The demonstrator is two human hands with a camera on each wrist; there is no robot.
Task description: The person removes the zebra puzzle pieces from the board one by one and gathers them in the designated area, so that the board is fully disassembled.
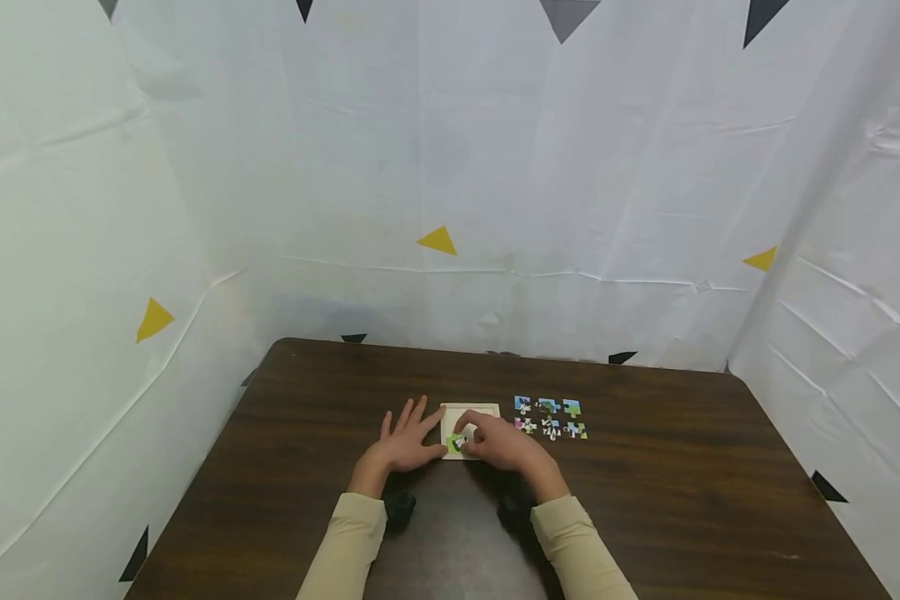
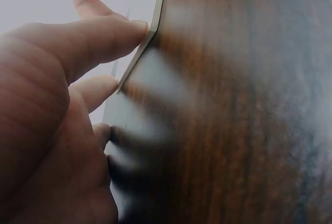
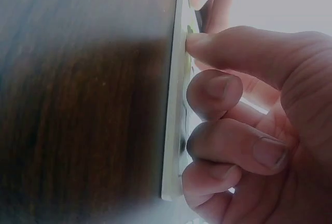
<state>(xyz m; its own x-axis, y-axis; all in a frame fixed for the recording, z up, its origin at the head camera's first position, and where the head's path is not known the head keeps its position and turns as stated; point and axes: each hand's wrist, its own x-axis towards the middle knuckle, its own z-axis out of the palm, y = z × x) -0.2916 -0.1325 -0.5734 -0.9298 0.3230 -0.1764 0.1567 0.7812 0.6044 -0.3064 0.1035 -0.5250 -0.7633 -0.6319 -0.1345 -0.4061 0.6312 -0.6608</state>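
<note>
A small square wooden puzzle tray [image 1: 471,407] lies on the table, with a green jigsaw piece [image 1: 452,445] in its near left corner. My left hand [image 1: 403,446] is spread flat at the tray's left side, thumb and index finger touching its rim; the left wrist view shows the thumb [image 2: 122,32] against the tray edge [image 2: 160,11]. Curled over the tray, my right hand [image 1: 502,443] has its thumb and index fingertips on a puzzle piece at the green corner. In the right wrist view, the fingers [image 3: 228,141] bend over the tray's side [image 3: 174,105], partly hiding the pieces.
To the right of the tray, several loose jigsaw pieces [image 1: 549,407] lie in two rows. The dark wooden table [image 1: 682,467] is bordered at the back and sides by white sheeting [image 1: 480,150] with yellow and black triangles.
</note>
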